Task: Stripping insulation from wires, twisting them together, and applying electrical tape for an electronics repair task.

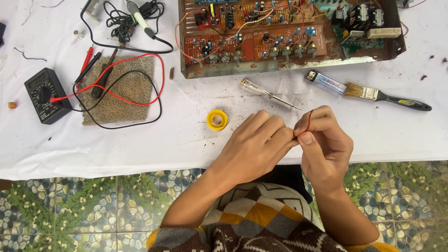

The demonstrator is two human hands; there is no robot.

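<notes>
Over the bench (pixel 140 144) edge, both hands meet on a short red wire (pixel 309 121) — left hand (pixel 254 144) and right hand (pixel 324 142) each with a pinched grip on it. Just beside them lie a yellow solder spool (pixel 217 120) and clear-handled screwdriver (pixel 268 93). Up top, the rusty metal chassis (pixel 289 63) holds red circuit boards (pixel 254 42) — packed with parts.

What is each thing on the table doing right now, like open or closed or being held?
Red wire: pinched between both hands, bent.
Left hand: shut on the wire.
Right hand: shut on the wire.
Amplifier chassis: open, boards bare.
Multimeter: leads plugged in, lying flat.
Screwdriver: lying loose.
Yellow spool: lying flat.
Brush: lying flat.
Lighter: lying flat, unlit.
</notes>
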